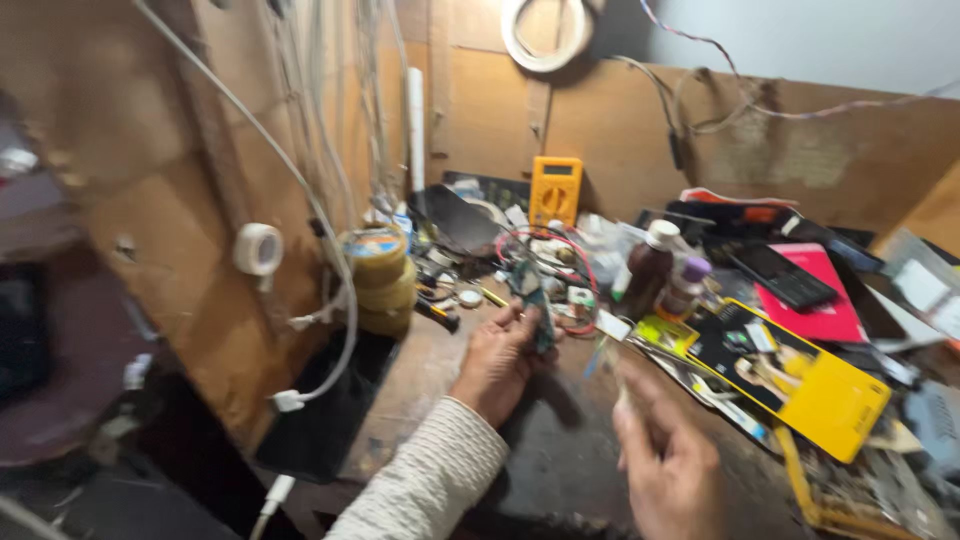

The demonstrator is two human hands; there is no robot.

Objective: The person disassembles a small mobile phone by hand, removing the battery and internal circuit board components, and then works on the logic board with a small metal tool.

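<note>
The left hand point(497, 362) is closed around a small greenish circuit board point(531, 292), fingers curled along its lower edge so that most of the board stands up above them; the right hand point(665, 462) pinches a thin pale tool point(604, 352) whose tip points toward the board from the right, though blur hides exactly how the fingers sit on it. Just above the held board lies a loop of red wire point(545, 245), and beyond that a yellow multimeter point(556, 188) leans against the back wall. To the right of the grip stand a brown bottle point(649, 272) and a smaller purple-capped bottle point(685, 285), with a yellow box point(805, 375) further right. To the left of the grip sits a stack of tape rolls point(379, 280). As I judge it, the hold on the board's edge is shallow, so a push from the tool could twist it loose onto the dark bench point(545, 440). The bottles stand near enough that a swing of the right hand might tip them, and the red wire could snag the board if it is lifted.
</note>
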